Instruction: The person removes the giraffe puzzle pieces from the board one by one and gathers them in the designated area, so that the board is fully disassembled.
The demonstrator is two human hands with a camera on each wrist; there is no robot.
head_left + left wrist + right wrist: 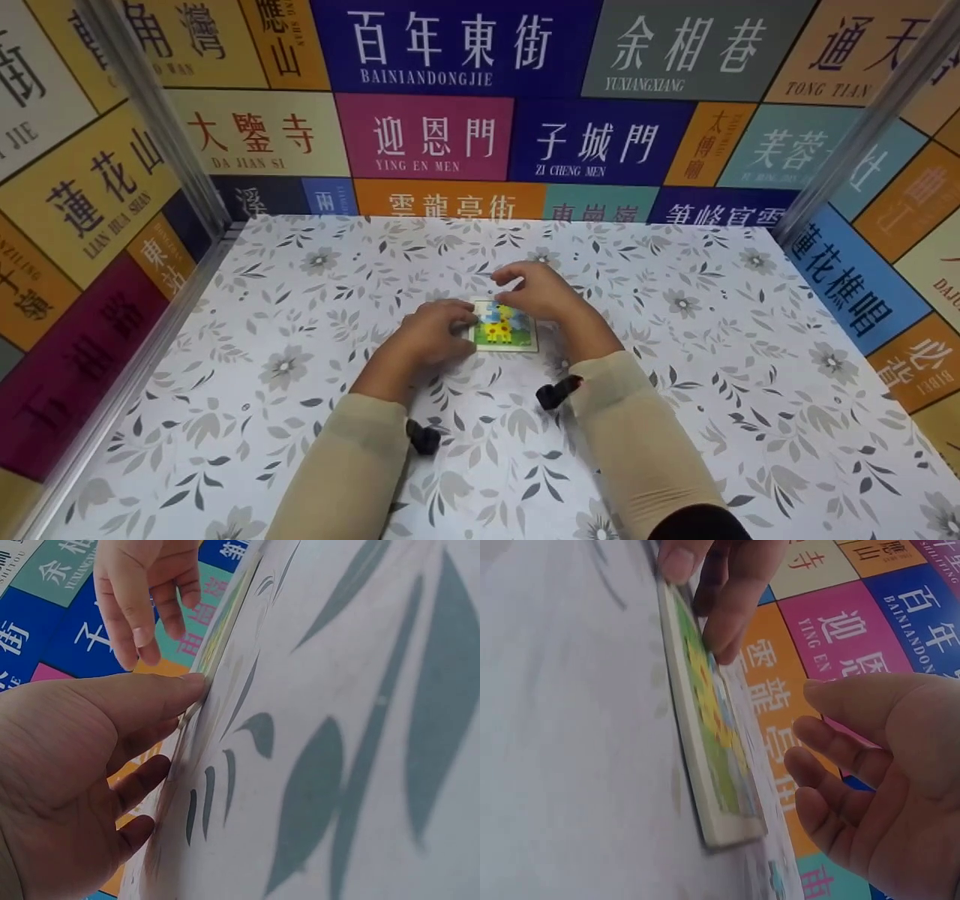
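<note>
The left hand (433, 331) seemingly pinches the giraffe puzzle (504, 332) — the right hand (546, 292), loosely spread, holds nothing. One-sided pressure could skid it.

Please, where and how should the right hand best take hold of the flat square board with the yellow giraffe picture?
Probably by its right edge, coming from the right with thumb and fingertips: the thin board lies picture-up on the white grey-flowered tablecloth, that straight pale rim is free, and the left hand holds the opposite side.
</note>
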